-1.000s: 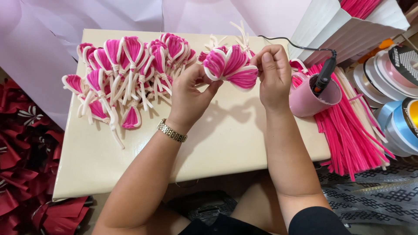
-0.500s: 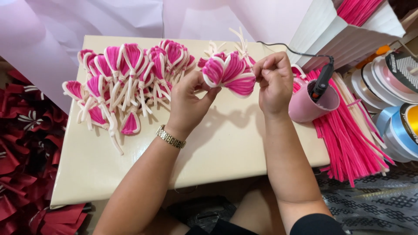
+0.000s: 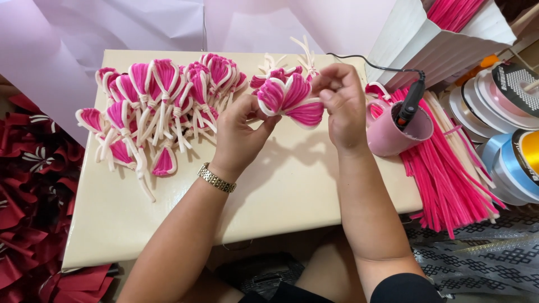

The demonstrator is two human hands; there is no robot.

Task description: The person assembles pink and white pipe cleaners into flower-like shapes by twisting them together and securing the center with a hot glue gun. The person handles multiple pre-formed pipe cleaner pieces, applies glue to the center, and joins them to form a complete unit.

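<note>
In the head view, a pink mug (image 3: 393, 134) is sitting at the desk's (image 3: 292, 191) right edge, holding a black glue gun (image 3: 410, 104) upright. Both the left hand (image 3: 241, 134) and the right hand (image 3: 342, 106) are pinching a fuzzy pink-and-white pipe-cleaner petal piece (image 3: 292, 101) above the desk's far edge. Finished petal pieces (image 3: 157, 112) are lying heaped toward the far left corner, while straight pink and cream stems (image 3: 449, 168) are lying beside the mug.

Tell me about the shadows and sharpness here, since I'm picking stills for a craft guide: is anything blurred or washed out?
Head view: even, soft light; the left hand casts a faint shadow on the cream table. The pink-and-white petal piece held with the right hand is sharp, no motion blur. The ribbon spools at the right edge show mild glare; edges bend slightly from the wide lens.
</note>
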